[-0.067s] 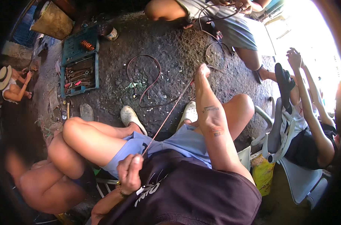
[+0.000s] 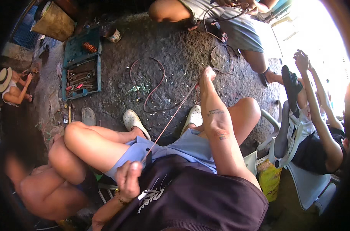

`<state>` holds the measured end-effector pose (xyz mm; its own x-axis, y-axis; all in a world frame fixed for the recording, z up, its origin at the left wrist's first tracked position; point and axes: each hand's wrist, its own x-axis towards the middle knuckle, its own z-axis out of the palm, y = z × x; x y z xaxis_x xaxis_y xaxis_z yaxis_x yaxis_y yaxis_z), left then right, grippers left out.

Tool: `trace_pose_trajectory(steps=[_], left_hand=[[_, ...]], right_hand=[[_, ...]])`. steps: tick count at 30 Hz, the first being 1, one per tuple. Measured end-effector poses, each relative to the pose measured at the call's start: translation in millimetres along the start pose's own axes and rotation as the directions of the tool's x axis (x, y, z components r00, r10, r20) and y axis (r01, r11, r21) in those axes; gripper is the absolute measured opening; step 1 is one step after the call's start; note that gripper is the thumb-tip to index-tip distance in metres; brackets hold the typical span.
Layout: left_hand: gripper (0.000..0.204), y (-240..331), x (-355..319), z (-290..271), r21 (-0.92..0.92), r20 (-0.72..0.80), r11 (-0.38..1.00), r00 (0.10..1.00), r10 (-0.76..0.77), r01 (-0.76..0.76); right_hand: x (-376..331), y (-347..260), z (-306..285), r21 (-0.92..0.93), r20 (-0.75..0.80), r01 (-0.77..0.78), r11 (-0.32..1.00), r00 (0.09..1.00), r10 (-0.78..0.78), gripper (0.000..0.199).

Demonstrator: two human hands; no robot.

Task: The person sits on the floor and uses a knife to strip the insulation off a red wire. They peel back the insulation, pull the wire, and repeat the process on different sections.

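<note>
Seated, knees apart, shorts (image 2: 184, 146) pale blue, looking down at rough dark ground (image 2: 182, 50). Left hand (image 2: 128, 178) low, in front of my dark shirt (image 2: 205, 194): fingers curled in, thumb on top, closed on one end of a thin cord (image 2: 170, 121). Right arm straight out ahead; right hand (image 2: 208, 74) closed too, back of it toward me, gripping the cord farther along; exact finger placement hidden. Between the two, cord runs straight, on a slant, passing over the gap between my knees. Beyond the right hand, a reddish-brown line (image 2: 232, 65) loops on the ground and leads up to the hands (image 2: 252, 5) of a person crouched opposite. Another reddish length (image 2: 164, 71) lies in an S-shaped bend left of my right hand; cannot tell whether all of it is one piece. Left clog (image 2: 133, 121) and right clog (image 2: 193, 115), both pale, planted either side of the cord. Ahead and left: open teal toolbox (image 2: 99, 73), wrenches (image 2: 82, 79) in its tray, an orange coil (image 2: 89, 47) in the lid; a can (image 2: 114, 35) just beside. Off right, yellow bag (image 2: 269, 179) near a grey chair (image 2: 307, 184).
</note>
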<state>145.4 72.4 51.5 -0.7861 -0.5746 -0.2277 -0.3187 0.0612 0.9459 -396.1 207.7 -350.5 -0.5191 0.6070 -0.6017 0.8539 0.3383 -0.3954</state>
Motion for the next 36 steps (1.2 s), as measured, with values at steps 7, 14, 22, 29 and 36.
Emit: trace_pose_trajectory(steps=[7, 14, 22, 29, 36], left_hand=[[0.024, 12.0, -18.3, -49.4, -0.087, -0.129, 0.985, 0.982, 0.139, -0.151], [0.036, -7.2, 109.9, 9.0, -0.548, -0.064, 0.809, 0.975, 0.212, -0.212], [0.042, -13.6, 216.9, 50.6, -0.692, -0.073, 0.709, 0.99, 0.119, -0.137], [0.041, 8.8, 238.6, 45.0, -0.731, -0.086, 0.661, 0.983, 0.162, -0.172], [0.041, 49.0, 254.8, 37.0, -0.768, -0.017, 0.605, 0.95, 0.312, -0.212]], right_hand=[[-6.0, -24.1, -22.2, 0.311, -0.131, 0.039, 0.95, 0.991, 0.002, 0.051], [15.4, -16.9, -7.8, 0.115, 0.495, 0.471, 0.875, 0.736, -0.461, 0.065], [-66.1, 141.2, -7.5, -0.551, 0.424, 0.652, 0.521, 0.757, -0.497, 0.043], [-162.5, 65.5, -94.5, 0.099, 0.606, 0.878, 0.468, 0.32, -0.728, 0.044], [-299.1, 117.7, -148.8, 0.474, 0.715, 0.84, 0.265, -0.192, -0.672, 0.034]])
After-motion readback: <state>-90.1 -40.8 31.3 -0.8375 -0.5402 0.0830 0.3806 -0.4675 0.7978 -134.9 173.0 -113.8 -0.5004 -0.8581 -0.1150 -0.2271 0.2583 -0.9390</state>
